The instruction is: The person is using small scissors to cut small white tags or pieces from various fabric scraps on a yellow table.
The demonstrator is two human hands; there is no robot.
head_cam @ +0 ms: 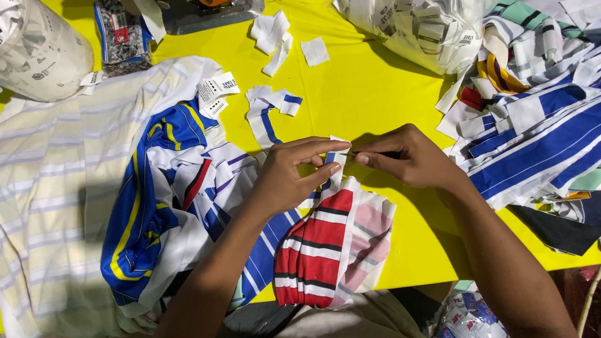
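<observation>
**Hands pinching a small label at the edge of a striped garment**

Head view, looking down on a yellow table (374, 96). Both hands meet just above the top edge of a red, white and black striped garment (319, 252), which lies folded on the table's near edge, directly under the left wrist. The left hand (290, 177) is curled nearly closed, thumb and forefinger nipping a small white fabric label (335, 160) where it meets the cloth. The right hand (406, 157) is likewise mostly closed, fingertips pinched together and touching the same label from the other side; whether it also holds a thin tool I cannot tell.

Left of the left hand lies a heap of blue, white and yellow fabric (164, 204), resting on a pale striped shirt (39, 201). Beyond the hands, loose white label scraps (273, 32) are scattered. Right of the right hand spreads a pile of striped collar strips (568, 121), with a clear plastic bag of labels (417, 11) beyond it.

The garment looks light, soft and limp, so it would sag and bunch if lifted by one corner. The label appears thin and floppy, best taken by a fingertip pinch at its edge, with the other hand steadying the cloth just beside it.
</observation>
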